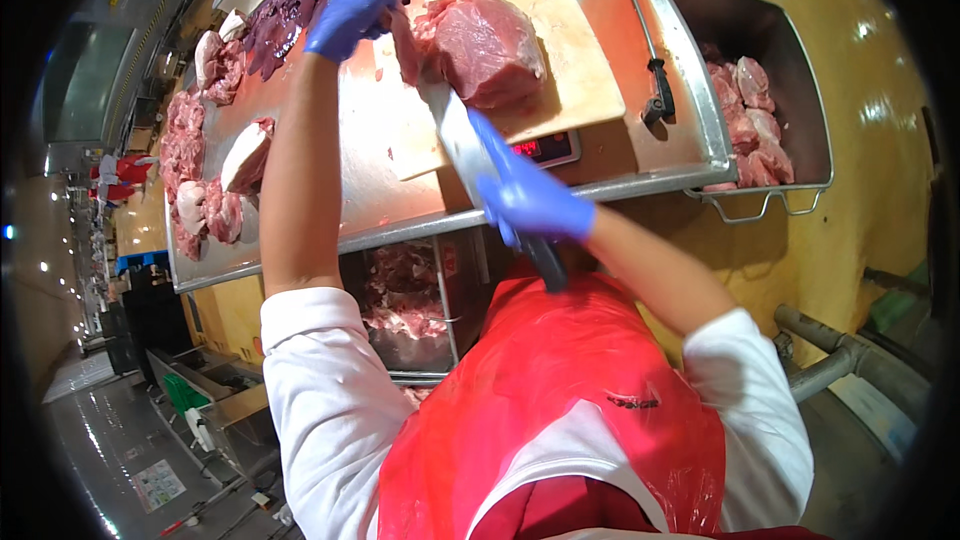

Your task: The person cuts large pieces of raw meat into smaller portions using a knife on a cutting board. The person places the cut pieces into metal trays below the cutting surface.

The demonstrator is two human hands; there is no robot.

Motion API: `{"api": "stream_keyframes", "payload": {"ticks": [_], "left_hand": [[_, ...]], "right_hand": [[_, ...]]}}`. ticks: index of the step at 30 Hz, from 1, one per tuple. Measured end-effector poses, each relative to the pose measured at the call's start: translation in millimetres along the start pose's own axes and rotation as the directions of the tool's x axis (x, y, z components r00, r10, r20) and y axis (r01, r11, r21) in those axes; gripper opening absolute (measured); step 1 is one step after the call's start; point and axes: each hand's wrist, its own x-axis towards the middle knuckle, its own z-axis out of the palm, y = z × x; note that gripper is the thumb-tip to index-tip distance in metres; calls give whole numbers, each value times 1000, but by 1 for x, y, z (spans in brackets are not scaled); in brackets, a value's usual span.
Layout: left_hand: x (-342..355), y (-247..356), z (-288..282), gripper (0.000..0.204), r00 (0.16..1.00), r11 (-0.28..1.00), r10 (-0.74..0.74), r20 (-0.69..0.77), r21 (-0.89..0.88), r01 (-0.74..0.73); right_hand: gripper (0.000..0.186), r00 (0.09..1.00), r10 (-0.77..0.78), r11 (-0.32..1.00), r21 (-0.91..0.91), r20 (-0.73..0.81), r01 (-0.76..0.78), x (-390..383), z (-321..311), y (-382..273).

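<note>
My left hand (pixel 350 20), in a blue glove, is closed on a thin flap of raw meat (pixel 405 45) at the upper edge of a big boneless pink cut (pixel 490 55). The cut rests on a cream cutting board (pixel 585 85), with a digital scale (pixel 550 148) showing from beneath it. My right hand (pixel 535 198), also gloved in blue, grips the black handle of a large knife (pixel 455 140); its wide blade points up toward the meat, with the tip by the flap.
On the steel table (pixel 370 215) lie dark organ meat (pixel 300 0) at the back, several pork pieces (pixel 205 210) at the left and a black-handled sharpening rod (pixel 655 90) at the right. A metal bin of meat (pixel 800 120) stands right of the table; another container (pixel 410 335) sits below it.
</note>
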Motion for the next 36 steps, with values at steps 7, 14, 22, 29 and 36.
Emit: {"api": "stream_keyframes", "payload": {"ticks": [7,14,22,29,36], "left_hand": [[-146,-53,-97,11,805,805,170,-569,-391,-447],[-452,-364,-6,38,612,824,-565,-553,-419,382],[-181,-148,42,26,901,973,61,-429,-175,-149],[-4,-104,132,61,851,844,291,-437,-301,-443],[-6,-135,110,54,930,803,225,-291,-485,-346]], "right_hand": [[71,973,194,980,9,126,-196,-67,-27,-45],[25,884,134,985,155,-449,-70,-45,-135,-47],[18,756,-50,992,55,-653,114,51,-197,-33],[16,745,-130,970,72,-655,233,144,-130,6],[16,768,-79,996,-16,-636,89,122,-141,-4]]}}
